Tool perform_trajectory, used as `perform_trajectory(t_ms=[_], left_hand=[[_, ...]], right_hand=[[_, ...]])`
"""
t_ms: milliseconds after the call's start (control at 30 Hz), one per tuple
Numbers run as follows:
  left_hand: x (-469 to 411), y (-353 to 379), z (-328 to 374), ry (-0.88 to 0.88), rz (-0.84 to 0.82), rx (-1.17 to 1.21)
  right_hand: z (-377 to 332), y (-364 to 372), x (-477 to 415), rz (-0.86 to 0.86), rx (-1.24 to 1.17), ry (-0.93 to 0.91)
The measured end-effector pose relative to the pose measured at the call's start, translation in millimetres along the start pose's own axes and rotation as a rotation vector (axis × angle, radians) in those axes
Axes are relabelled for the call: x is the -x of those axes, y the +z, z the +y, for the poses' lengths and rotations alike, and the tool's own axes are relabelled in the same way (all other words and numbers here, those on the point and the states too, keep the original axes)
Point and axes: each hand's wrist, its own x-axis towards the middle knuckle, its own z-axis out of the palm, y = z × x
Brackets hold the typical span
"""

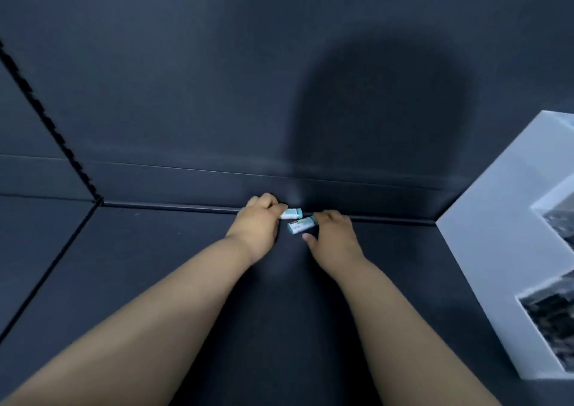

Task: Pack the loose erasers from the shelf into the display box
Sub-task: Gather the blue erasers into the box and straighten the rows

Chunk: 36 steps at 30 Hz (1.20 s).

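Two small erasers in pale blue and white sleeves lie at the back of the dark shelf (155, 281), close to its rear wall. My left hand (259, 224) is closed around the left end of the farther eraser (293, 213). My right hand (334, 238) grips the right end of the nearer eraser (300, 224), thumb below it and fingers over its end. The two erasers almost touch. The white display box (497, 234) stands at the right edge of the view, with dark contents showing in two compartments.
The dark rear wall (217, 79) rises just behind the erasers and carries the shadow of a head. A dark side panel (37, 172) with a notched strip closes the shelf on the left.
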Motion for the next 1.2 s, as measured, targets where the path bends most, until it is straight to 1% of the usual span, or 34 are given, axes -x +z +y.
perform_trajectory(t_ms=[100,167,233,300,367,433,500,600,633,700,767,833,900,967,1033,1100,1167,1200], left_hand=[[-4.3,-1.3,14.1,-0.074,-0.020,-0.135],[-3.8,-4.8,21.5,-0.109,-0.050,-0.186],[1.0,-9.2,28.3,-0.161,-0.031,-0.169],[9.6,-16.2,33.9,-0.256,0.023,-0.041],[22.5,-26.7,41.3,-0.399,0.063,0.144],[38.4,-33.8,46.6,-0.487,0.038,0.232],[52.8,-35.6,47.9,-0.541,-0.005,0.274],[68.2,-33.0,51.3,-0.613,-0.037,0.326],[71.1,-31.4,53.2,-0.624,-0.046,0.319],[76.6,-28.2,58.8,-0.632,-0.064,0.291],[80.0,-26.1,62.8,-0.632,-0.064,0.263],[81.0,-23.6,64.3,-0.637,-0.074,0.220],[80.9,-21.8,65.8,-0.644,-0.097,0.146],[82.0,-22.7,69.7,-0.658,-0.143,0.022],[85.5,-26.0,74.5,-0.630,-0.173,-0.156],[90.2,-28.6,76.8,-0.560,-0.121,-0.275],[94.4,-29.4,76.0,-0.489,-0.075,-0.270],[96.0,-28.9,74.5,-0.450,-0.089,-0.233]], right_hand=[[7.7,1.3,-16.3,0.017,0.004,-0.127],[12.0,0.1,-17.9,0.064,0.021,-0.203],[18.3,-2.8,-16.3,0.113,0.063,-0.267],[24.3,-10.2,-12.6,0.108,0.057,-0.302],[29.1,-25.2,-4.8,0.021,-0.113,-0.299],[33.2,-44.6,6.0,-0.135,-0.289,-0.310],[35.8,-61.2,14.5,-0.276,-0.360,-0.332],[36.7,-66.2,15.4,-0.426,-0.398,-0.339],[35.7,-63.0,14.0,-0.478,-0.381,-0.332],[30.9,-54.1,13.1,-0.570,-0.273,-0.317],[24.2,-45.2,12.0,-0.606,-0.167,-0.294],[16.4,-38.1,11.9,-0.574,-0.122,-0.252],[11.0,-31.3,12.4,-0.476,-0.076,-0.219],[10.4,-27.0,15.9,-0.337,-0.080,-0.181],[14.2,-27.8,24.9,-0.261,-0.158,-0.155],[19.5,-29.2,37.0,-0.305,-0.200,-0.178],[21.8,-25.1,50.3,-0.379,-0.173,-0.206],[21.3,-21.3,55.3,-0.384,-0.155,-0.217]])
